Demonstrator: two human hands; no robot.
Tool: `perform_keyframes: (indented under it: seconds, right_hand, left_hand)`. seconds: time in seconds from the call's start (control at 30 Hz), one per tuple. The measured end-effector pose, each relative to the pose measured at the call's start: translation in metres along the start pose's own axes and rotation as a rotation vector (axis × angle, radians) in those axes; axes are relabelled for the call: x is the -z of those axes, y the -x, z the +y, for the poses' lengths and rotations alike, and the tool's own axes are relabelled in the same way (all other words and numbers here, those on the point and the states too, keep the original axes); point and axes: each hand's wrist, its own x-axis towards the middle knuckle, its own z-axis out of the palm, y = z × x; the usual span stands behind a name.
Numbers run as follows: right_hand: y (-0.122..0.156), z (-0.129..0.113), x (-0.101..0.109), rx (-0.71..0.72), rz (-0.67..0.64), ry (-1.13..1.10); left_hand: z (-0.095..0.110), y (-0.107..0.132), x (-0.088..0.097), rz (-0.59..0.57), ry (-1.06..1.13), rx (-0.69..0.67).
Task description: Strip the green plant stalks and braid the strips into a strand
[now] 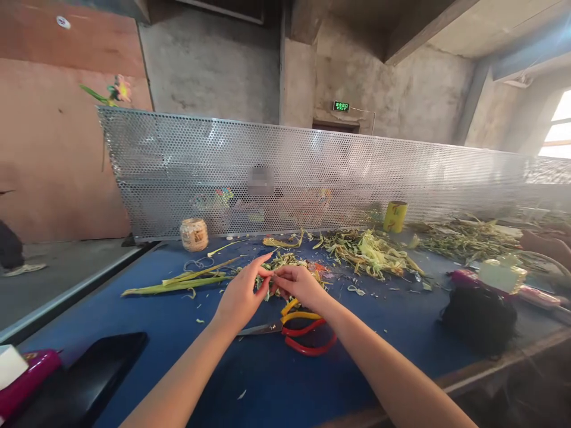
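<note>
Left hand (241, 295) & right hand (298, 285) pinch leaf strip (270, 280), fingers nearly shut.

2 hands, left hand (241, 297) + right hand (300, 285) | 1 leaf bit (269, 283) | 1 twine spool (194, 234) | 1 yellow roll (395, 216) | 1 phone (91, 374)

green sign (341, 106) reading EXIT, on concrete wall (379, 83), Chinese characters above unreadable

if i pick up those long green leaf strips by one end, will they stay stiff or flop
Probably they droop: the leaf strips are long, thin and flat, lying loosely on the blue table. They look light, so a push would likely slide or scatter them rather than roll.
</note>
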Motion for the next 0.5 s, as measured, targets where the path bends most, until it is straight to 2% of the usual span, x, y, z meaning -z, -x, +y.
perform_keyframes:
  seconds: [0.13,0.5]
  right_hand:
    - [-0.0006,0.0020,0.0006,-0.002,0.032,0.004]
    - [0.0031,-0.0021,0.0005,-0.061,0.015,0.119]
  left_hand:
    - [0.0004,0.0005,0.0000,-0.013,-0.039,-0.014]
    - [0.0004,0.0007,0.0004,-0.030,-0.106,-0.068]
